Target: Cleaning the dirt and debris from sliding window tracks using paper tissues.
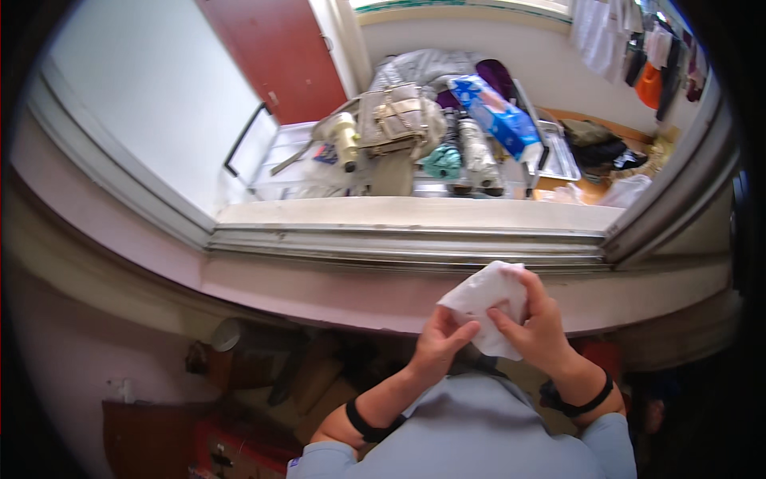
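Observation:
A white sheet, soft like a tissue or thin cloth [488, 297], is held up in front of my chest, just before the window ledge. My left hand [440, 342] pinches its lower left edge between thumb and fingers. On the right side, my right hand [536, 326] grips it, with the thumb lying across its face and the fingers mostly behind it. The sheet looks folded or doubled over. Whatever lies behind it is hidden.
Beyond the ledge [359, 294] runs a metal sliding-window track [407, 243]. Past it stand a beige bag [391, 120], a pale yellow bottle [345, 140], folded umbrellas [479, 156] and a blue-and-white packet [499, 116]. Clothes [602, 36] hang at upper right.

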### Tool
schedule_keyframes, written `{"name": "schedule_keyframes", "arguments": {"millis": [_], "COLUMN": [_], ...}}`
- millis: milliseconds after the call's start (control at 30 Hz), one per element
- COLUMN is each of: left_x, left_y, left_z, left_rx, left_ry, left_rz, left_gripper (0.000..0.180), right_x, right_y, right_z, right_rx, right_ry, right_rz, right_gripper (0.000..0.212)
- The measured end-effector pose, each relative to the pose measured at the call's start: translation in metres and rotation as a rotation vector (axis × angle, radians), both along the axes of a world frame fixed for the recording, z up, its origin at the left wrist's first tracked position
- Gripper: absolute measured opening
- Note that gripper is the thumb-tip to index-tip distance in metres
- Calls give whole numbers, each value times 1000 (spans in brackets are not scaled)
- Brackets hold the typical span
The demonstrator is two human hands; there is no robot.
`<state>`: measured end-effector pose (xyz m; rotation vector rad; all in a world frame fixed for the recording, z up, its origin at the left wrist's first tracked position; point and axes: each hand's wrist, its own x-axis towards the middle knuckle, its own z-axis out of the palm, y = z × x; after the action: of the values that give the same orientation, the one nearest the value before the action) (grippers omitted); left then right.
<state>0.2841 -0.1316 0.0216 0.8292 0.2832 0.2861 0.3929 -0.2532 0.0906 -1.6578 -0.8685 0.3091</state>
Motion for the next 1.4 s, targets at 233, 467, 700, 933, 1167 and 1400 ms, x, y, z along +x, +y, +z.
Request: {"name": "schedule_keyframes", "arguments": {"millis": [233, 467, 700, 933, 1167, 1400], "left_x": [-9, -32, -73, -109, -111, -115], "left_y": [7, 23, 48, 49, 42, 43], "left_z": [0, 13, 17, 1, -9, -21], "left_rx": [-23, -54, 3, 66, 102, 143], "left_ry": [1, -157, -180, -70, -54, -19], "left_rz": [92, 386, 551, 634, 659, 626], "left_gripper": [29, 21, 14, 11, 17, 20], "right_x": [-8, -10, 27, 88, 106, 112], "right_y": [21, 35, 12, -26, -39, -67], "right_z": [5, -8, -18, 21, 43, 10], "right_rx": [-145, -158, -64, -238, -275, -414], "right_ry": [-162, -93, -22, -147, -226, -520], "right_rz": [-17, -11, -125, -60, 184, 26], "right_gripper": [49, 46, 30, 16, 17, 10]}}
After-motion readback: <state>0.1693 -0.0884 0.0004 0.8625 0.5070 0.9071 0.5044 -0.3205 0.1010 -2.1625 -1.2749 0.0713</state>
